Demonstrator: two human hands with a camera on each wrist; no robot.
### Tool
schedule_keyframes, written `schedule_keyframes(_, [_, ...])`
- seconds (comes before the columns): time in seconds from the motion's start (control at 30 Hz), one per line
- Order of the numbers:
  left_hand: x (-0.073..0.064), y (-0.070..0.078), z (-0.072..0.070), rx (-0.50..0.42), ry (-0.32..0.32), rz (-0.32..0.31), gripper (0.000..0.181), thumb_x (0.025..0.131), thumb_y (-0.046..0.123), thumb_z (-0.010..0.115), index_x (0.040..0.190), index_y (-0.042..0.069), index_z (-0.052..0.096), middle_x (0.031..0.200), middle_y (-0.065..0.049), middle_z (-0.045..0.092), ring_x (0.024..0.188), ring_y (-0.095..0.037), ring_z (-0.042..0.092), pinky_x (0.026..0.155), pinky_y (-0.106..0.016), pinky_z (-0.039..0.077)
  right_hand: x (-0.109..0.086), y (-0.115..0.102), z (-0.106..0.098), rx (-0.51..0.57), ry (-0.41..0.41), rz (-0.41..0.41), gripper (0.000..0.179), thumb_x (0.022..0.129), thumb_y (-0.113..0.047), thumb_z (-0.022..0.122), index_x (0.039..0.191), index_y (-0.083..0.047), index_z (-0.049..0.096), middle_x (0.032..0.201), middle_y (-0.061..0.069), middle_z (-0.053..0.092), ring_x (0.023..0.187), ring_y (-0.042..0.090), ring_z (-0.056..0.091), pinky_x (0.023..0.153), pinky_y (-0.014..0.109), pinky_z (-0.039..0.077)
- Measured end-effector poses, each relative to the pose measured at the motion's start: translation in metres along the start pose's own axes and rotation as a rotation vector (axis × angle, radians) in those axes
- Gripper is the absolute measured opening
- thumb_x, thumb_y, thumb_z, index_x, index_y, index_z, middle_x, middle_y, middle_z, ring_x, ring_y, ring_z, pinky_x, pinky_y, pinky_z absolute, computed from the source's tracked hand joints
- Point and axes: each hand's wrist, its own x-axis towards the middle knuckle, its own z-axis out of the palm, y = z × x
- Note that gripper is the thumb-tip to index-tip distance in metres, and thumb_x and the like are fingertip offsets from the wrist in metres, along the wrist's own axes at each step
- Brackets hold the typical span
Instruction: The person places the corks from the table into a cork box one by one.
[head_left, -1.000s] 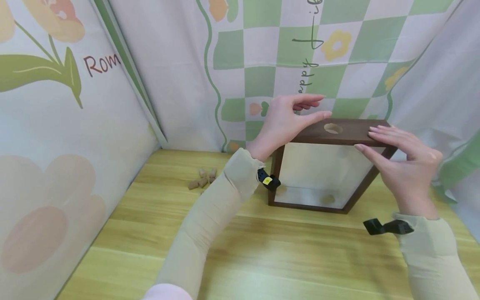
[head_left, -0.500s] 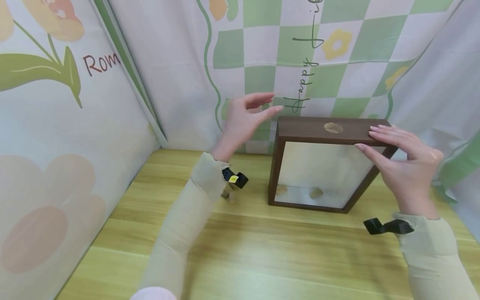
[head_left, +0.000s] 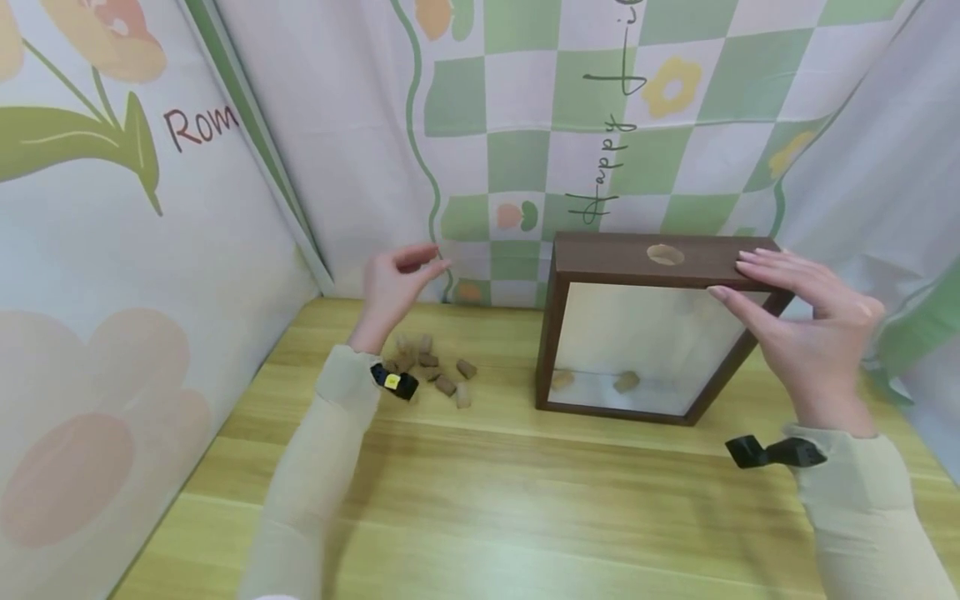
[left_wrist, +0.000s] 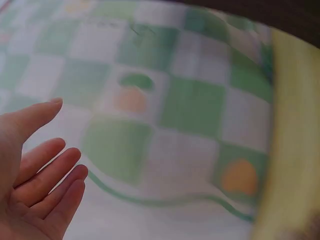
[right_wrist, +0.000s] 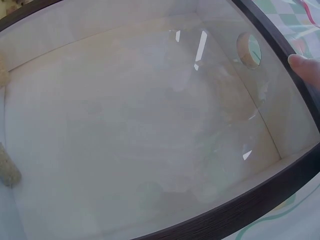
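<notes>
A dark wooden shadow box (head_left: 615,255) with a clear front stands upright on the table, a round hole in its top. Two corks (head_left: 626,382) lie inside on its floor; one cork (right_wrist: 8,169) shows at the left of the right wrist view. My right hand (head_left: 817,325) holds the box's top right corner, fingers lying along the top and thumb on the front edge. Away to the left, my left hand (head_left: 393,283) is in the air with nothing in it, above and behind several loose corks (head_left: 446,384). Its palm and spread thumb (left_wrist: 40,117) show in the left wrist view.
The wooden table (head_left: 480,492) meets a white patterned panel (head_left: 112,375) on the left. A green-and-white checkered curtain (head_left: 517,158) hangs behind the box. Some loose corks are partly hidden by my left wrist and its strapped camera (head_left: 393,382).
My left hand has moved left and down, from beside the hole in the box's top to near the loose corks. The right hand stays in place, while the cork inside the box has shifted left.
</notes>
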Motion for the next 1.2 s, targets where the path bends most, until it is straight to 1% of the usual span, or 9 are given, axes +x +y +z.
schedule_keyframes(0.13, [-0.012, -0.035, -0.008, 0.041, -0.022, -0.044, 0.037, 0.092, 0.026, 0.080, 0.121, 0.003, 0.073, 0.119, -0.013, 0.072, 0.106, -0.026, 0.065, 0.094, -0.040, 0.052, -0.001, 0.002, 0.000, -0.013, -0.008, 0.002, 0.036, 0.076, -0.023, 0.093, 0.100, 0.000, 0.080, 0.105, 0.018, 0.074, 0.111, 0.008, 0.067, 0.100, 0.024, 0.047])
schedule_keyframes(0.23, [-0.023, -0.057, -0.014, 0.060, -0.011, -0.083, 0.036, 0.091, 0.023, 0.080, 0.119, 0.001, 0.074, 0.116, -0.015, 0.072, 0.103, -0.027, 0.066, 0.091, -0.041, 0.053, 0.000, 0.003, 0.001, -0.006, -0.014, 0.002, 0.036, 0.075, -0.022, 0.094, 0.101, 0.000, 0.080, 0.105, 0.018, 0.074, 0.111, 0.009, 0.067, 0.102, 0.027, 0.047])
schedule_keyframes(0.37, [-0.036, -0.078, -0.022, 0.092, 0.005, -0.133, 0.036, 0.090, 0.024, 0.082, 0.117, 0.001, 0.075, 0.114, -0.015, 0.073, 0.101, -0.027, 0.067, 0.089, -0.041, 0.054, 0.001, 0.002, 0.001, 0.003, -0.011, 0.004, 0.036, 0.076, -0.021, 0.094, 0.100, 0.001, 0.080, 0.105, 0.018, 0.074, 0.111, 0.010, 0.067, 0.103, 0.028, 0.047])
schedule_keyframes(0.5, [-0.048, -0.093, -0.030, 0.116, -0.012, -0.174, 0.038, 0.090, 0.024, 0.081, 0.120, 0.001, 0.073, 0.116, -0.018, 0.071, 0.104, -0.030, 0.066, 0.090, -0.043, 0.054, 0.001, 0.002, 0.000, -0.004, -0.006, -0.001, 0.034, 0.076, -0.019, 0.093, 0.100, 0.001, 0.080, 0.105, 0.018, 0.074, 0.110, 0.009, 0.067, 0.103, 0.028, 0.047])
schedule_keyframes(0.63, [-0.062, -0.104, -0.038, 0.123, -0.048, -0.206, 0.040, 0.090, 0.020, 0.081, 0.122, -0.002, 0.071, 0.117, -0.021, 0.070, 0.105, -0.032, 0.066, 0.089, -0.043, 0.055, 0.000, 0.003, 0.000, -0.019, -0.012, 0.006, 0.033, 0.076, -0.018, 0.093, 0.100, 0.000, 0.080, 0.105, 0.016, 0.074, 0.111, 0.007, 0.067, 0.098, 0.021, 0.047])
schedule_keyframes(0.77, [-0.075, -0.110, -0.044, 0.143, -0.097, -0.211, 0.041, 0.089, 0.014, 0.080, 0.124, -0.006, 0.069, 0.118, -0.023, 0.069, 0.106, -0.035, 0.065, 0.091, -0.046, 0.054, -0.001, 0.004, 0.000, -0.018, -0.014, 0.011, 0.033, 0.076, -0.019, 0.093, 0.100, 0.000, 0.080, 0.106, 0.015, 0.075, 0.111, 0.008, 0.067, 0.097, 0.020, 0.047])
schedule_keyframes(0.87, [-0.081, -0.114, -0.046, 0.185, -0.123, -0.212, 0.043, 0.089, 0.013, 0.081, 0.124, -0.007, 0.068, 0.120, -0.024, 0.068, 0.108, -0.037, 0.064, 0.094, -0.049, 0.053, -0.001, 0.003, 0.000, -0.008, -0.013, 0.008, 0.033, 0.076, -0.019, 0.093, 0.100, 0.001, 0.080, 0.106, 0.017, 0.074, 0.111, 0.008, 0.067, 0.102, 0.027, 0.047])
schedule_keyframes(1.03, [-0.088, -0.122, -0.051, 0.259, -0.153, -0.201, 0.044, 0.086, 0.011, 0.084, 0.123, -0.007, 0.068, 0.118, -0.024, 0.069, 0.104, -0.037, 0.067, 0.092, -0.048, 0.054, 0.000, 0.001, 0.001, -0.012, -0.011, 0.006, 0.034, 0.076, -0.019, 0.093, 0.100, 0.001, 0.080, 0.105, 0.017, 0.074, 0.111, 0.008, 0.067, 0.103, 0.028, 0.047])
schedule_keyframes(1.2, [-0.092, -0.129, -0.054, 0.283, -0.159, -0.186, 0.041, 0.084, 0.009, 0.085, 0.119, -0.006, 0.070, 0.111, -0.021, 0.072, 0.096, -0.033, 0.070, 0.087, -0.046, 0.057, 0.000, -0.001, 0.001, 0.003, -0.006, 0.008, 0.034, 0.075, -0.019, 0.093, 0.099, 0.002, 0.080, 0.104, 0.017, 0.074, 0.111, 0.010, 0.067, 0.104, 0.030, 0.047])
